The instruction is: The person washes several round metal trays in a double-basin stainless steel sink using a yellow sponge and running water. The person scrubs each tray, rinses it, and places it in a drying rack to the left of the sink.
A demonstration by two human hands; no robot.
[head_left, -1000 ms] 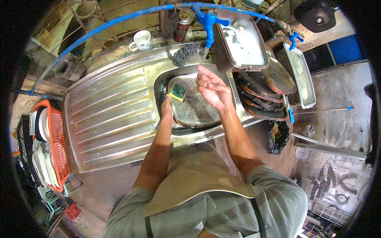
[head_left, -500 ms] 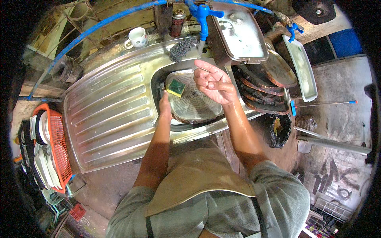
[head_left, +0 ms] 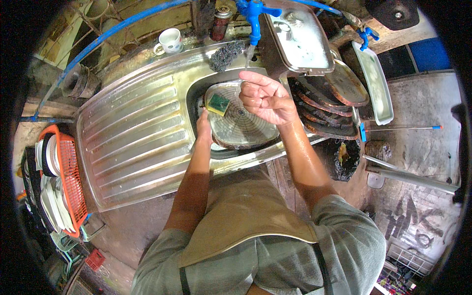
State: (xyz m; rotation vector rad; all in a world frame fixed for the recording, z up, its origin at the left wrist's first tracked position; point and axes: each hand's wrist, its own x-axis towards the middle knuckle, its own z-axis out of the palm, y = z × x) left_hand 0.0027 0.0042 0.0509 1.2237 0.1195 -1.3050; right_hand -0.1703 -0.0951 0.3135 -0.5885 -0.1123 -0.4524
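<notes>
L grip [head_left: 204, 129] on round lid [head_left: 241, 123] rim, fingers hidden; sponge [head_left: 218, 103] atop.

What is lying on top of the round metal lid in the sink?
A green-and-yellow sponge lies on the round metal lid, by the left hand. The lid covers the sink bottom, so anything beneath is hidden.

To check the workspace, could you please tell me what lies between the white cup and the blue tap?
In the head view, between the white cup and blue tap stand a dark post and a small brown bottle.
</notes>
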